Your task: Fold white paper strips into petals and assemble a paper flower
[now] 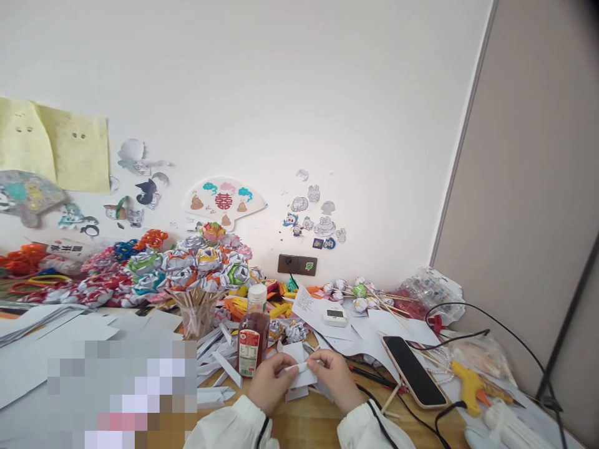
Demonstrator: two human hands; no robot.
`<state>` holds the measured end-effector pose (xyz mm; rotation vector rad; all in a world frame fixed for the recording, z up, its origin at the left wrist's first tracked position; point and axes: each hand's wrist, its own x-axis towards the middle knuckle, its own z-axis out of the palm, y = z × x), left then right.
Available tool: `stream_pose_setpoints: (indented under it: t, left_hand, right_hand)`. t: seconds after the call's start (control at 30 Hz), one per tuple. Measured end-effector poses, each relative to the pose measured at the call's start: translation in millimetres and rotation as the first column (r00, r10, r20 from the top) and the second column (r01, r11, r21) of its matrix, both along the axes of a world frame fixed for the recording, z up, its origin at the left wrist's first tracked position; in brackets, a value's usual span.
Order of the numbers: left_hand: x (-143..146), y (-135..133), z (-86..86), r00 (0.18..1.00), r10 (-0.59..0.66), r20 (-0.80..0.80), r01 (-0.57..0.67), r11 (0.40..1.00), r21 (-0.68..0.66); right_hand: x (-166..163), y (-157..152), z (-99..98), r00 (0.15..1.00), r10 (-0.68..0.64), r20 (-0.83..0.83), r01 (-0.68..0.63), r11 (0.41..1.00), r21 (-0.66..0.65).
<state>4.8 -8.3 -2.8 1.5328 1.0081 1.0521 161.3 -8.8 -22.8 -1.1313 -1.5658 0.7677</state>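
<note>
Left hand and right hand: each grip pinching white paper over the surface. Bottle upright, just beside left hand.

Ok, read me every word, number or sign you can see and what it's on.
"囍": on the fan-shaped cutout on the wall.
"开水", with an unclear character before it: on the white packaging.
Too small or blurred to read: bottle label, timer display, text sheet.
</note>
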Motion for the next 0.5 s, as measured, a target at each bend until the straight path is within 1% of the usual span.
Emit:
stream_pose_setpoints:
  t: [0.07, 0.13, 0.27, 0.43, 0.5]
  left_hand:
    - [-0.1, -0.8, 0.6, 0.998, 0.009, -0.057, -0.004, 0.997, 0.078]
    - [-0.6, -0.2, 0.0, 0.995, 0.020, -0.099, -0.009, 0.994, 0.105]
    - [-2.0, 3.6, -3.5, 0.992, 0.027, -0.123, -0.016, 0.996, 0.089]
    - [-2.2, 5.3, -5.6, 0.995, -0.001, -0.095, 0.003, 1.000, 0.019]
    - [-2.2, 4.1, -4.6, 0.994, 0.010, -0.108, -0.006, 0.999, 0.033]
  right_hand:
    - [-2.5, -3.2, 2.4, 1.000, 0.024, 0.014, -0.024, 1.000, -0.004]
    - [-3.9, -5.4, 4.3, 0.999, 0.037, 0.016, -0.037, 0.999, -0.008]
    - [-2.3, -3.7, 2.9, 0.998, 0.064, 0.001, -0.064, 0.998, -0.011]
    - [-0.2, -1.1, 1.1, 0.996, 0.090, -0.022, -0.090, 0.996, -0.022]
    - [-1.3, -3.4, 3.2, 0.997, 0.079, -0.005, -0.080, 0.997, -0.017]
